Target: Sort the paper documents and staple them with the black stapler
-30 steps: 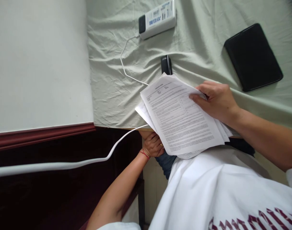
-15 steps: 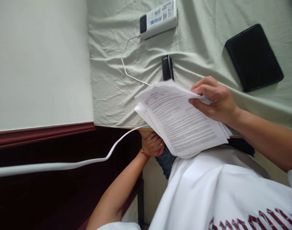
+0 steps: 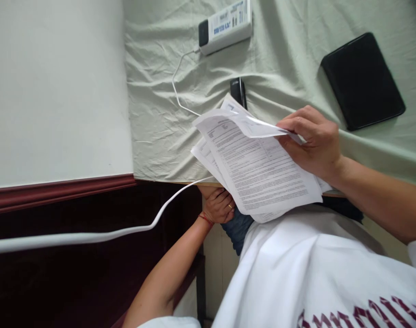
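Shirt: white T-shirt (image 3: pixel 279 255) with dark red lettering, over blue denim (image 3: pixel 235 228).
Left hand: the left hand (image 3: pixel 219 206) is low, by the table edge and the lower left side of the papers, fingers curled in, a ring on one finger and a red band (image 3: pixel 206 218) at the wrist. Whether it has hold of anything, I cannot tell.
Papers: the printed papers (image 3: pixel 262 168) slant across the table edge, lower end at the shirt, sheets fanned unevenly. The upper part of a top sheet is bent up, showing text beneath.
Right hand: the right hand (image 3: pixel 313 139) pinches the papers at their right edge, thumb and fingers closed on the lifted sheet.
White cable: one length (image 3: pixel 155 223) runs from under the left side of the papers out past the lower left; another stretch goes from their upper left to the power bank.
Dark object: a slim black piece (image 3: pixel 238 91), perhaps a stapler, lies just beyond the papers, its near end covered.
Black case: flat, on the pale green cloth (image 3: pixel 153 132), right of the papers (image 3: pixel 363 82).
Power bank: white with a dark end (image 3: pixel 228 27), farthest off on the cloth.
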Available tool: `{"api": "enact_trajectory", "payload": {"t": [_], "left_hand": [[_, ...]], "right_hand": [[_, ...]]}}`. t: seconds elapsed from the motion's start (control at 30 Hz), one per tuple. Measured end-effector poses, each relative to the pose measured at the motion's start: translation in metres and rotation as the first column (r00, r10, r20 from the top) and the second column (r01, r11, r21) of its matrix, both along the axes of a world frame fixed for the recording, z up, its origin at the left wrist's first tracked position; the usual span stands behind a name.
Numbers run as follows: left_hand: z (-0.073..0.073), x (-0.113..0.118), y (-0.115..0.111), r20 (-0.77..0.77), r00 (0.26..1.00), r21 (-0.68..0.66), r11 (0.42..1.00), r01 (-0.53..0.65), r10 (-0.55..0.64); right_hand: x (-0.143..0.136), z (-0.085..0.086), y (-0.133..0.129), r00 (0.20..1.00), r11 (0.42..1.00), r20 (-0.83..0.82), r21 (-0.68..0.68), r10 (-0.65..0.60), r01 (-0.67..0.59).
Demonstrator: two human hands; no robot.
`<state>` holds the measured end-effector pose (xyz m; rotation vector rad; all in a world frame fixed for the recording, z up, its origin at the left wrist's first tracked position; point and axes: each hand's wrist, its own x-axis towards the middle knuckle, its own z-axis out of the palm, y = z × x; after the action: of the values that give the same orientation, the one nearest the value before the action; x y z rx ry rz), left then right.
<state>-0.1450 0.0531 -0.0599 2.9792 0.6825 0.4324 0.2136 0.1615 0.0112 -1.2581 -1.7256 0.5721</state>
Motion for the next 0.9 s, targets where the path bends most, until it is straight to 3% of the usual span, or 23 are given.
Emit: {"api": "enact_trajectory", "payload": {"t": [0.13, 0.33, 0.43, 0.57, 0.63, 0.9], "left_hand": [[0.001, 0.001, 0.000, -0.002, 1.000, -0.011, 1.000, -0.009, 0.009], [0.003, 0.001, -0.002, -0.015, 1.000, 0.014, 1.000, -0.009, 0.010], [0.003, 0.001, -0.002, -0.016, 1.000, 0.013, 1.000, -0.017, 0.018], [0.006, 0.004, 0.000, -0.014, 1.000, 0.012, 1.000, -0.023, 0.023], [0.008, 0.006, 0.001, -0.008, 1.000, 0.012, 1.000, -0.021, 0.022], [0.003, 0.004, 0.001, 0.019, 1.000, 0.023, 1.000, -0.019, 0.018]], "right_hand": [[0.000, 0.004, -0.001, 0.987, 0.988, -0.042, 0.035, 0.153, -0.151], [-0.002, 0.002, -0.004, 0.903, 0.901, -0.044, -0.053, 0.428, -0.430], [-0.004, -0.001, -0.004, 0.927, 0.927, 0.021, -0.021, 0.375, -0.374], [-0.005, -0.007, -0.001, 0.978, 0.991, 0.170, 0.039, 0.122, -0.131], [-0.005, -0.011, 0.000, 0.975, 0.996, 0.212, 0.043, 0.067, -0.078], [-0.009, -0.019, -0.001, 0.966, 0.991, 0.223, -0.073, 0.129, -0.115]]}}
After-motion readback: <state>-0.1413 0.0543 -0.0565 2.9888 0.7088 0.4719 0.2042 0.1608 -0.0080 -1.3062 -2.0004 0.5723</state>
